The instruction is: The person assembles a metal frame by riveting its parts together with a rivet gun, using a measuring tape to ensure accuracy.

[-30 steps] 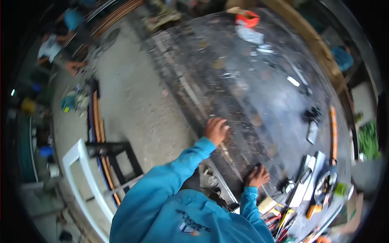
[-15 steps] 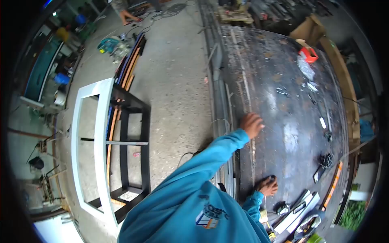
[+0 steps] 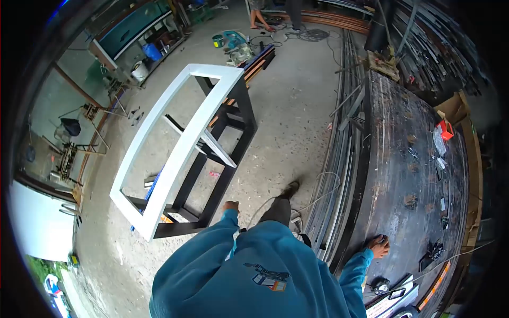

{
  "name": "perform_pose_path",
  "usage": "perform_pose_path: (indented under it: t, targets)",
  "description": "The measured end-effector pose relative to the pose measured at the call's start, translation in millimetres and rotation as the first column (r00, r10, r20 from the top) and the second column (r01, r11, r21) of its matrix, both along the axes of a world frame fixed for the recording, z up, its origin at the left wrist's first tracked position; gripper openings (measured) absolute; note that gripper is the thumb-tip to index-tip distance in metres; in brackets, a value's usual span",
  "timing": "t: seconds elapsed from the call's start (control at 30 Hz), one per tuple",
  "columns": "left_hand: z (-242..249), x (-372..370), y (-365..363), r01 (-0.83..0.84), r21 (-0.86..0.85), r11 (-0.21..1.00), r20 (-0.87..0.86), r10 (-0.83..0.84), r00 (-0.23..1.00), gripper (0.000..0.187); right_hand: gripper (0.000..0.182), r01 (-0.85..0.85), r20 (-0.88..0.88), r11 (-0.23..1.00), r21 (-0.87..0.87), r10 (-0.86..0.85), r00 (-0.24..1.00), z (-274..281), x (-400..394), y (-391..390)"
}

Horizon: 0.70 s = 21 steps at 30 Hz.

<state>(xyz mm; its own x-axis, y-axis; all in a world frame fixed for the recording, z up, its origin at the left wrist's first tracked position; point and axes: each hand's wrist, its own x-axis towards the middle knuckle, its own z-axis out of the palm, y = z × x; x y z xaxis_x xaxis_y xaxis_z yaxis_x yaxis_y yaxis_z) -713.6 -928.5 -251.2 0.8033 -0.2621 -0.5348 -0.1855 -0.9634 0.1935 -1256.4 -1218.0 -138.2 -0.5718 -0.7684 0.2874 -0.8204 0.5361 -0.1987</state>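
Observation:
My left hand (image 3: 230,205) hangs low beside the dark lower frame of a metal stand, its fingers curled in with nothing showing in them. The stand has a white rectangular top (image 3: 183,148), dark legs and a dark base. My right hand (image 3: 378,247) rests on the dark worktable (image 3: 392,175) with bent fingers over a small dark object, mostly hidden, that I cannot make out. Close in front of it on the table are a round black-and-silver item (image 3: 380,285) and white strips (image 3: 389,306).
Long metal bars (image 3: 331,212) lie along the table's left side. A red box (image 3: 445,130) and a plastic bag (image 3: 439,143) sit at its far right. A green-blue power tool (image 3: 233,40) is on the floor, with a person's legs (image 3: 259,20) beyond.
My view has swung left. My left hand has gone from above the table to beside the stand. My right hand stays on the table.

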Motion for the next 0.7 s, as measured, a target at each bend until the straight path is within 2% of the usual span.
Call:
perform_pose_path:
  t: [0.07, 0.13, 0.17, 0.2, 0.23, 0.27, 0.3, 0.33, 0.4, 0.43, 0.5, 0.53, 0.6, 0.67, 0.7]
  targets:
    - [22.2, -6.1, 19.9, 0.267, 0.140, 0.953, 0.133, -0.286, 0.949, 0.034, 0.031, -0.031, -0.044, 0.999, -0.023, 0.030, 0.999, 0.6, -2.9, 3.1]
    - [8.7, 9.7, 20.9, 0.089, 0.206, 0.974, 0.030, -0.097, 0.995, 0.031, 0.032, -0.017, -0.069, 1.000, 0.023, 0.019, 0.997, 8.6, 1.6, 1.7]
    - [-4.4, 10.3, 23.5, -0.062, 0.149, 0.987, 0.072, 0.052, 0.996, 0.027, 0.032, 0.006, -0.079, 0.998, 0.057, -0.002, 0.997, 11.6, 6.5, 0.2]
    - [-2.2, 8.6, 20.8, -0.070, 0.149, 0.986, 0.066, 0.061, 0.996, 0.027, 0.032, -0.003, -0.084, 0.998, 0.057, 0.008, 0.996, 13.4, 10.5, -2.2]
    - [1.6, 2.7, 15.0, 0.165, 0.163, 0.973, 0.161, -0.192, 0.968, 0.026, 0.032, 0.016, -0.076, 0.997, 0.074, -0.010, 0.997, 15.0, 11.6, -2.9]
    - [5.2, -2.3, 9.2, 0.389, 0.200, 0.899, 0.242, -0.430, 0.870, 0.024, 0.032, 0.036, -0.071, 0.995, 0.094, -0.030, 0.997, 15.7, 11.3, -2.2]
    - [2.2, -2.3, 4.4, 0.171, -0.084, 0.982, 0.021, -0.169, 0.985, 0.026, 0.031, 0.035, -0.087, 0.991, 0.126, -0.024, 0.996, 15.7, 10.4, -2.5]
    - [-1.6, 0.0, -2.0, -0.132, -0.296, 0.946, -0.261, 0.053, 0.964, 0.031, 0.031, 0.026, -0.097, 0.991, 0.128, -0.014, 0.995, 12.4, 7.1, -3.1]
    - [-5.5, -0.3, -19.1, 0.009, -0.311, 0.950, -0.177, -0.067, 0.982, 0.029, 0.031, 0.056, -0.183, 0.988, 0.145, -0.029, 0.983, 4.4, 0.3, -6.6]
    - [-4.3, 2.5, -28.2, -0.002, -0.317, 0.949, -0.182, -0.059, 0.982, 0.029, 0.031, 0.080, -0.189, 0.985, 0.151, -0.051, 0.981, 7.0, 1.6, -7.9]
    - [5.9, 17.1, -43.3, 0.211, -0.299, 0.931, -0.075, -0.243, 0.967, 0.027, 0.032, 0.170, -0.209, 0.963, 0.207, -0.126, 0.970, 4.7, 6.6, -15.2]
    - [15.9, 30.1, -51.3, 0.204, -0.296, 0.933, -0.089, -0.240, 0.967, 0.027, 0.033, 0.241, -0.236, 0.935, 0.258, -0.181, 0.955, 4.0, 1.8, -21.1]
    - [48.3, 62.0, -70.3, -0.013, -0.476, 0.879, -0.112, -0.045, 0.993, 0.025, 0.034, 0.292, -0.263, 0.913, 0.287, -0.218, 0.940, 9.9, -7.3, -32.2]
    - [60.1, 106.4, -79.7, -0.099, -0.513, 0.853, -0.098, 0.056, 0.994, 0.024, 0.032, 0.067, -0.044, 0.802, 0.594, -0.051, 0.998, 1.2, -1.5, -65.4]
    - [54.6, 130.2, -81.2, -0.178, -0.574, 0.800, -0.140, 0.119, 0.983, 0.022, 0.030, 0.104, -0.176, 0.954, 0.280, -0.056, 0.983, 35.9, 92.6, -53.2]
